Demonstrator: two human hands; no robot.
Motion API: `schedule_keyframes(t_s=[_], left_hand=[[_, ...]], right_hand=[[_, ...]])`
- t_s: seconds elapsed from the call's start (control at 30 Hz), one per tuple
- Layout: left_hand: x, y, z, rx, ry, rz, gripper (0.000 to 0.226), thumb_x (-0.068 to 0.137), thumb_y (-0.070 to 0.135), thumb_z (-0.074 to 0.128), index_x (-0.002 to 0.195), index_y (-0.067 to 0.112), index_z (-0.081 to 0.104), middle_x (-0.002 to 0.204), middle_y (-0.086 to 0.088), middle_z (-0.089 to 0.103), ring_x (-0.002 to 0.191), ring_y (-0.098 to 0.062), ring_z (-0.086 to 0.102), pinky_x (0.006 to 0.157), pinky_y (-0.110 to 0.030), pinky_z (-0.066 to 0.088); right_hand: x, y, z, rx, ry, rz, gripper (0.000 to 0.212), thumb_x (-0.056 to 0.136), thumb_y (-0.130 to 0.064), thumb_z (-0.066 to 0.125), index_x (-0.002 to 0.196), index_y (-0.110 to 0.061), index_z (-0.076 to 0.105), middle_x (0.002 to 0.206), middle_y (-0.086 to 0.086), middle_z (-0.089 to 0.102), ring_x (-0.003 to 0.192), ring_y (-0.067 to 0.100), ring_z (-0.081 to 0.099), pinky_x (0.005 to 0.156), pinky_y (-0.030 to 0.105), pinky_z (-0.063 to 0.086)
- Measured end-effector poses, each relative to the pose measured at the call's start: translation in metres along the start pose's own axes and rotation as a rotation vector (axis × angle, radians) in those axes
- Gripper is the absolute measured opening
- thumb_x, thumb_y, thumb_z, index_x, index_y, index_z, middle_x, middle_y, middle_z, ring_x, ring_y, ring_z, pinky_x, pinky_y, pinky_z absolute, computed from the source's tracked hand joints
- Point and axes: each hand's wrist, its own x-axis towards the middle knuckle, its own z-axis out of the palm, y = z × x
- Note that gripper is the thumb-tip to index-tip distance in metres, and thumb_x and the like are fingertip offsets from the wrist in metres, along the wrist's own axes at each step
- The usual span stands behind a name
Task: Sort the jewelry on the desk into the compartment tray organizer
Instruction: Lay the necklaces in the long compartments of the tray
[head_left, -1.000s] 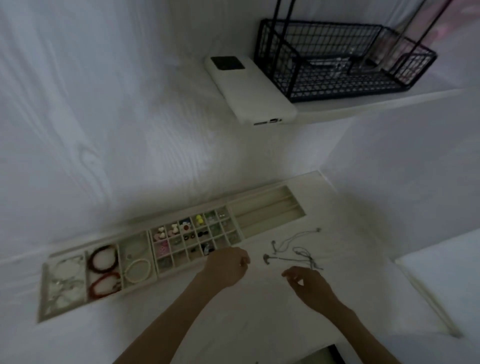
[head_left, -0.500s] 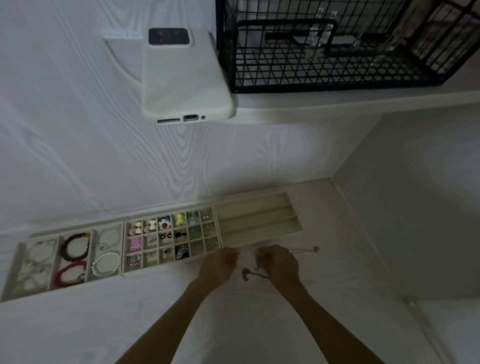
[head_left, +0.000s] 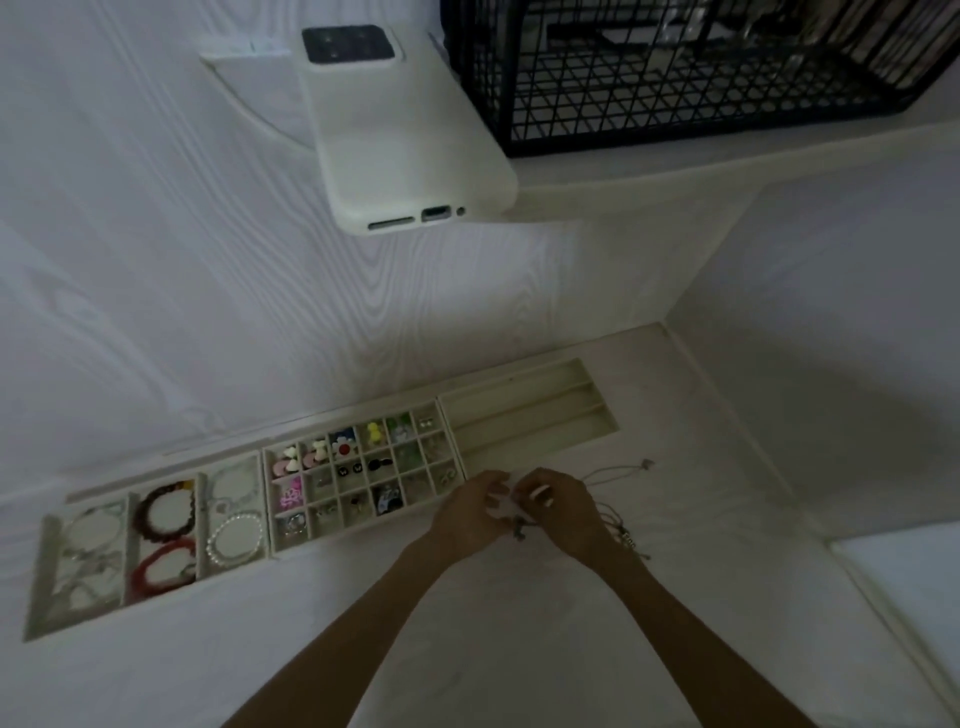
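Observation:
A long cream compartment tray (head_left: 457, 415) lies on the white desk against the wall. Its left sections hold bracelets (head_left: 165, 508), its small middle cells hold earrings and charms (head_left: 343, 451), and its long right slots (head_left: 530, 415) look bare. Just in front of the tray's right part, my left hand (head_left: 467, 514) and my right hand (head_left: 563, 512) meet, fingers curled, pinching a thin cord necklace (head_left: 618, 470) between them. A small dark pendant (head_left: 518, 531) hangs below the fingers. The cord trails right across the desk.
A white phone (head_left: 405, 130) overhangs a shelf above, beside a black wire basket (head_left: 675, 67). A white side wall (head_left: 831, 364) closes the desk on the right.
My right hand moved left over the necklace and took hold of it. My left hand joined it. The camera tilted, so the shelf looms larger.

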Motion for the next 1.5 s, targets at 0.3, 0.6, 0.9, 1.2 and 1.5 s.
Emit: schedule_keyframes(t_s=[0.3,0.6,0.9,1.2,1.5], left_hand=[[-0.001,0.023,0.000,-0.084,-0.104,0.116,0.022,0.086,0.015,0.068,0.106,0.006,0.068,0.100,0.000,0.066,0.080,0.002,0.063,0.072,-0.008,0.048],[-0.006,0.062,-0.014,-0.212,-0.006,0.094,0.011,0.091,0.011,0.059,0.089,0.008,0.069,0.084,0.012,0.066,0.083,0.005,0.064,0.079,-0.013,0.049],[-0.018,0.079,-0.037,-0.408,0.167,0.005,0.019,0.096,0.022,0.053,0.103,0.010,0.067,0.091,0.002,0.066,0.088,-0.007,0.062,0.075,-0.010,0.048],[0.002,0.084,-0.068,-0.390,0.192,0.021,0.021,0.093,0.008,0.055,0.105,0.020,0.067,0.105,0.011,0.069,0.100,-0.002,0.064,0.087,-0.016,0.050],[0.032,0.094,-0.082,0.138,0.315,0.002,0.020,0.080,0.007,0.073,0.100,0.011,0.075,0.084,0.007,0.070,0.065,0.013,0.062,0.063,-0.001,0.045]], right_hand=[[-0.018,-0.046,-0.046,0.296,-0.065,-0.017,0.005,0.087,-0.008,0.063,0.082,-0.009,0.062,0.086,0.006,0.067,0.068,0.009,0.062,0.063,0.018,0.048],[0.000,-0.060,-0.112,0.794,-0.157,0.175,0.009,0.094,-0.013,0.052,0.088,-0.012,0.057,0.095,0.006,0.073,0.074,0.010,0.068,0.056,0.018,0.051],[0.038,-0.057,-0.131,0.953,-0.264,0.167,0.009,0.093,-0.007,0.051,0.089,-0.007,0.059,0.082,0.008,0.069,0.074,0.012,0.070,0.064,0.018,0.055],[0.075,-0.045,-0.149,0.143,-0.290,-0.200,0.022,0.073,-0.002,0.076,0.074,-0.024,0.072,0.076,-0.007,0.072,0.069,-0.001,0.066,0.066,0.011,0.048],[0.113,-0.045,-0.175,0.060,-0.066,-0.407,0.019,0.074,-0.005,0.076,0.084,-0.021,0.075,0.078,-0.009,0.070,0.070,-0.010,0.065,0.069,0.003,0.047]])
